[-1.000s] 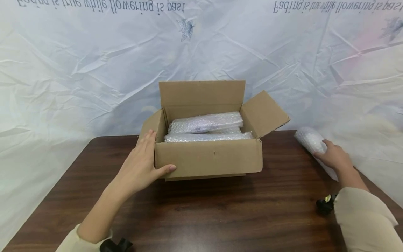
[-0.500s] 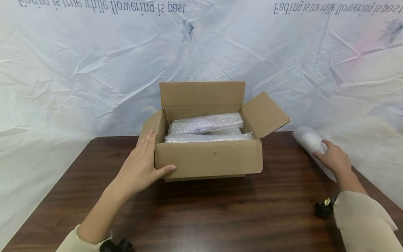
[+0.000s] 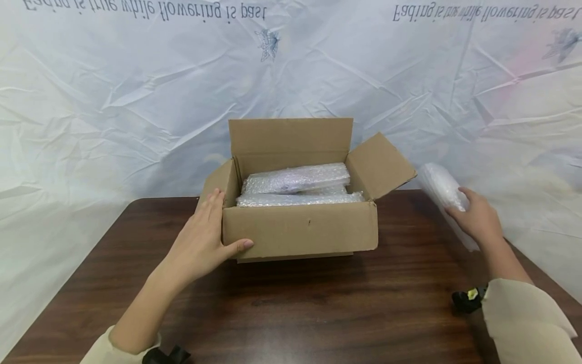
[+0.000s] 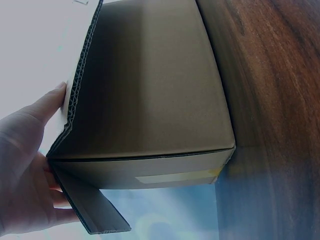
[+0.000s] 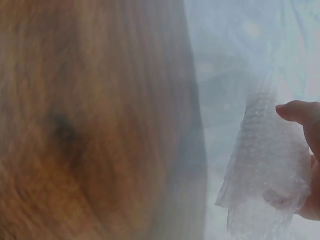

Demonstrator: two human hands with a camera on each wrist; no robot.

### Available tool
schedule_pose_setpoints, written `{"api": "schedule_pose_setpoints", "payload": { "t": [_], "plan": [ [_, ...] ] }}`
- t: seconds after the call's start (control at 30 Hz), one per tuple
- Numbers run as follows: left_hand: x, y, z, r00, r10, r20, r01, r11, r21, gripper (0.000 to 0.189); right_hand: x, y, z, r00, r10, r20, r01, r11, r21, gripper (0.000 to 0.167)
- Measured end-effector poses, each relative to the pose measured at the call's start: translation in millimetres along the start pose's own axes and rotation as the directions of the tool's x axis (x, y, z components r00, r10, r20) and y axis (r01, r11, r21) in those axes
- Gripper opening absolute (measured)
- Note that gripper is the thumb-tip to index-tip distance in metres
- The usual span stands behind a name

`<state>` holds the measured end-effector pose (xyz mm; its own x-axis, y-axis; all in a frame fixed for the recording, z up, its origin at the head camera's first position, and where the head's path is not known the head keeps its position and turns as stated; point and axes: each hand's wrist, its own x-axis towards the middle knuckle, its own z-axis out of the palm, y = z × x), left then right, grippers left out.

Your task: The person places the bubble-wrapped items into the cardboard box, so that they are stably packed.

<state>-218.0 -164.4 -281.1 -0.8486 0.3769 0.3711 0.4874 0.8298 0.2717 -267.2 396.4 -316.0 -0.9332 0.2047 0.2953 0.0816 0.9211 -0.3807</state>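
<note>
An open cardboard box [image 3: 300, 230] stands mid-table with bubble-wrapped packages [image 3: 297, 178] inside. At its near left corner my left hand [image 3: 200, 240] rests with fingers straight along the left flap and thumb against the front flap. In the left wrist view, the left hand [image 4: 27, 165] shows at the edges of the flaps [image 4: 92, 205]. Over the table's right side, my right hand [image 3: 479, 217] grips a long bubble-wrapped package [image 3: 441, 184] between thumb and fingers. The right wrist view shows this package [image 5: 265, 165] with the thumb on it; what the wrap encloses is hidden.
The dark wooden table [image 3: 291, 313] runs up to a wrinkled white printed sheet [image 3: 159, 101] hanging behind. The box's right flap [image 3: 384, 166] sticks out toward the right, and its back flap [image 3: 291, 136] stands upright.
My right hand has raised the bubble-wrapped package from the table's right side and shifted it slightly left. The left hand and the box have stayed in place.
</note>
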Motion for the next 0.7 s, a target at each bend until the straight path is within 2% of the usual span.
{"api": "schedule_pose_setpoints", "payload": {
  "t": [0.33, 0.7],
  "plan": [
    [-0.5, -1.1, 1.2, 1.000, 0.006, -0.004, -0.006, 1.000, -0.001, 0.110, 1.0, -30, -14, 0.991, -0.065, -0.118, 0.072, 0.996, 0.056, 0.065],
    [-0.5, 0.3, 1.3, 1.000, 0.000, -0.009, 0.000, 1.000, 0.004, 0.109, -4.3, -59, -34, 0.955, -0.164, -0.249, 0.194, 0.976, 0.098, 0.060]
  ]
}}
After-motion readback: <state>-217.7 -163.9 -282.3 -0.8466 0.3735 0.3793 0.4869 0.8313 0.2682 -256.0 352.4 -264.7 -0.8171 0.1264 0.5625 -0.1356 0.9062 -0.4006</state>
